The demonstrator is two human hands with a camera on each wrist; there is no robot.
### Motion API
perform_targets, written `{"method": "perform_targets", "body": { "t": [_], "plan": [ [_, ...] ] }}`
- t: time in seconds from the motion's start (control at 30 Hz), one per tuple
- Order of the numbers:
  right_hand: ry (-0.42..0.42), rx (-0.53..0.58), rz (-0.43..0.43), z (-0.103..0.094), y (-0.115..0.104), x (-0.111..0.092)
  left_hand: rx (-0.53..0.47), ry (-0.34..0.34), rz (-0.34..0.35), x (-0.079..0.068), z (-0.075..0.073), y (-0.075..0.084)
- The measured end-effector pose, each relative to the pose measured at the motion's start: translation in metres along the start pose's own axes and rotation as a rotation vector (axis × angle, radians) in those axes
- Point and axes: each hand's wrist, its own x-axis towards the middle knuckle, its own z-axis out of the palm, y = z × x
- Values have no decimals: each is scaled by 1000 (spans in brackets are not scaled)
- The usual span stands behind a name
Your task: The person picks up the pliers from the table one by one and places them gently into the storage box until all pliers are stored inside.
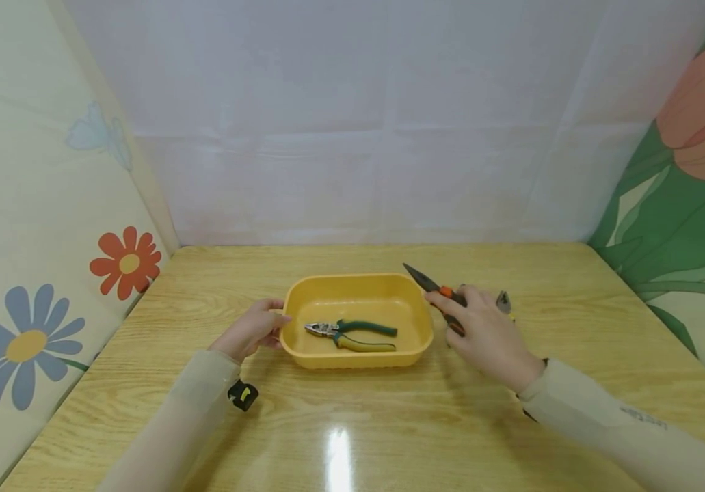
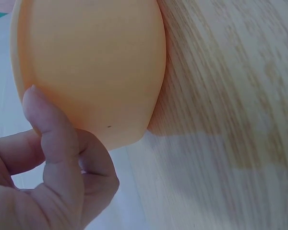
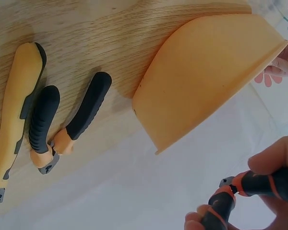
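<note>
- The left hand (image 1: 255, 329) is pinching the left end of the tray (image 1: 352, 359).
- The right hand (image 1: 489, 335) (the nearer one) is gripping the pointed pliers (image 1: 446, 292).
- Their long axis is slanting beside the tray's far right corner, nose pointing away and leftward.

In the head view, the right hand (image 1: 489, 333) mostly hides tools (image 1: 503, 302) beyond it; the left wrist view's top edge crops the tray (image 2: 96, 67) above the left hand (image 2: 62, 170).
</note>
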Motion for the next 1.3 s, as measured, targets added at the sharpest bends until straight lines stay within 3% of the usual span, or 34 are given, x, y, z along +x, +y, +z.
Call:
{"method": "perform_targets", "body": {
  "t": [0.3,0.6,1.3],
  "plan": [
    [49,-28,-95,6,-5,4,2,1,-3,0,0,0],
    [-18,1,-85,9,-12,8,4,3,-16,0,-1,-1],
    [-18,-16,-178,22,-20,19,-23,-5,-11,1,-1,-1]
  ]
}}
